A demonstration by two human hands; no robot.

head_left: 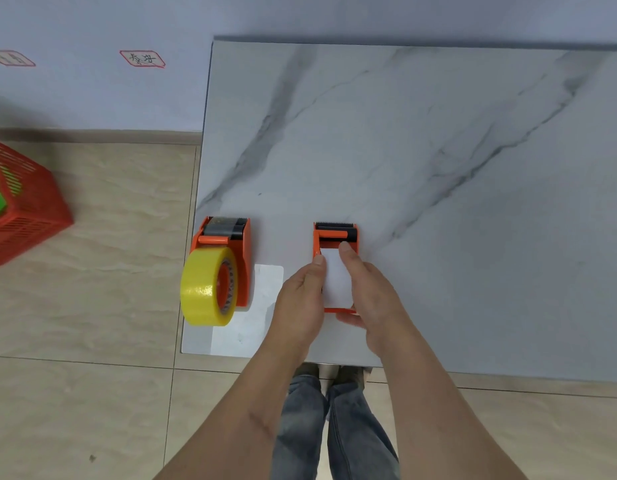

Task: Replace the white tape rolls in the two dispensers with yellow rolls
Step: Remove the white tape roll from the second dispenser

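Note:
Two orange tape dispensers stand near the front left of the marble table [421, 150]. The left dispenser [239, 258] holds a yellow tape roll [204, 289] that overhangs the table's left edge. The right dispenser [336, 235] holds a white tape roll [336, 278]. My left hand [301, 299] grips the left side of that dispenser and roll. My right hand [367, 292] grips the right side, its fingers on the white roll and its thumb under the dispenser's near end.
A white sheet [251, 317] lies on the table between the left dispenser and my left hand. A red plastic basket [26, 209] with something green in it stands on the tiled floor at far left. My legs show below the table's front edge.

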